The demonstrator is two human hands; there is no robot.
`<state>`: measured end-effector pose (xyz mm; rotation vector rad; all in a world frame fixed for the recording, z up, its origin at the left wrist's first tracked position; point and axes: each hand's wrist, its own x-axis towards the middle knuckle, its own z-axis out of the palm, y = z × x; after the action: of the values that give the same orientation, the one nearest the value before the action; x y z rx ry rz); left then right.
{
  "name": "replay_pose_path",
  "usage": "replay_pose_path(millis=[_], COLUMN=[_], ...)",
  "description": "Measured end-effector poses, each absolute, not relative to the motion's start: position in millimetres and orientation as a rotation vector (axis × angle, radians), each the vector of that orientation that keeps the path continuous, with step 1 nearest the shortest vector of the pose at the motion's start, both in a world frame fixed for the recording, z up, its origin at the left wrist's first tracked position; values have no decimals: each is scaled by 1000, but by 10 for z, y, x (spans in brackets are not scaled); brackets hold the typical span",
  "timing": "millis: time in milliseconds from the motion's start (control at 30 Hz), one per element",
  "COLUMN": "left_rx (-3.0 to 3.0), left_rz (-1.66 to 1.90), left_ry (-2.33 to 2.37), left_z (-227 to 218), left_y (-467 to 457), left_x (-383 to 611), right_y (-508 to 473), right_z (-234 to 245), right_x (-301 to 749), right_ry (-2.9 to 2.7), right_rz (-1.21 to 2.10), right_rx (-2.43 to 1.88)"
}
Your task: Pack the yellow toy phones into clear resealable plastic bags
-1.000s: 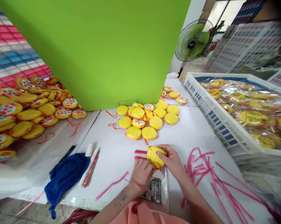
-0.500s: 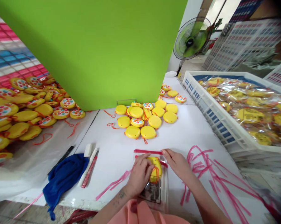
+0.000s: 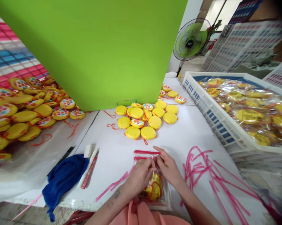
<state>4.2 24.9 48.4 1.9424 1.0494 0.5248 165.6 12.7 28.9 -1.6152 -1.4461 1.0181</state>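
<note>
A clear zip bag (image 3: 165, 203) with pink strips across its top lies flat on the white table in front of me. Inside it is a yellow duck-like toy (image 3: 155, 187) with an orange cord, seen through the plastic. My left hand (image 3: 141, 173) pinches the bag just below the pink strips, fingers bent. Close beside it, my right hand (image 3: 167, 165) grips the bag's upper right part between thumb and curled fingers, its index finger stretched out. Several matching yellow toys (image 3: 132, 132) rest on the table beyond the bag.
A heap of yellow toys (image 3: 23, 116) lies at left. Near it are a blue cloth (image 3: 66, 175), a white pen (image 3: 88, 167) and a black pen (image 3: 63, 157). Pink strips (image 3: 202, 165) litter the right side, by a white crate (image 3: 206, 109) of bagged toys. A green panel (image 3: 96, 56) stands behind.
The yellow toy has gone down from the bag's opening to inside the bag. My right hand has moved left and closer to my left hand, which stays near the top.
</note>
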Motion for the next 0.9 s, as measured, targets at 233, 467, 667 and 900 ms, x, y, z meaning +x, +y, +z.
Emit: replay_pose_path(millis=[233,467,667,900], left_rx=[1869,1209,1012,944], left_rz=[896,889,847,822], left_ry=[1326,1133,1064,1052], left_z=[401,215,262,349], left_y=[298,405,391,362], left_x=[-138,-334,-214,-123], right_y=[121,60,121,183], right_z=[312,319,277,410], right_x=[1542,1552,1662,1668], right_ry=[-1180,-1069,-1156,-1691], right_rz=[1066,1102,948,329], right_rx=[-1452,-1366,-1513,-1437])
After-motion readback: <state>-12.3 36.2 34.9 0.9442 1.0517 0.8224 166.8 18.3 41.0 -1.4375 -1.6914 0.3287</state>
